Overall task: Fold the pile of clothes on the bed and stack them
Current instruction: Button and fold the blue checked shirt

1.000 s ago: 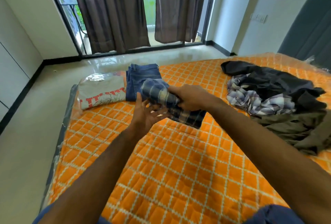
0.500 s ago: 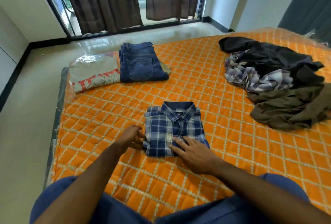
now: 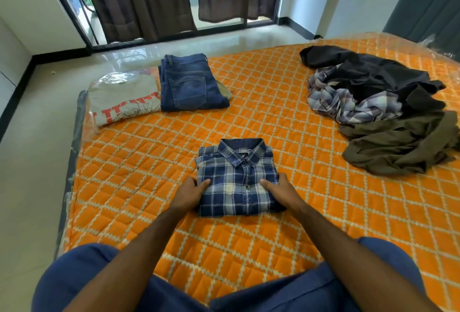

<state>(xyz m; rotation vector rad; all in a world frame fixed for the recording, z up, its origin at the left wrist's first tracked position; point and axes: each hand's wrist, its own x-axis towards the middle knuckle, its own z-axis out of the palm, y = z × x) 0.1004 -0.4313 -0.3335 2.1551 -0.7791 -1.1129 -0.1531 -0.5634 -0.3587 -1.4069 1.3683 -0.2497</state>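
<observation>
Both hands grip a folded blue plaid shirt (image 3: 236, 177) on the bed (image 3: 286, 224).

The left hand (image 3: 190, 190) pinches the shirt's left edge, thumb on top; the right hand (image 3: 281, 190) clasps its right edge the same way, so the shirt lies between them, collar pointing away. Beyond the left hand sit folded blue jeans (image 3: 189, 85) just beside a folded grey printed T-shirt (image 3: 124, 100). Well beyond the right hand lies the unfolded pile of clothes (image 3: 383, 107).
</observation>
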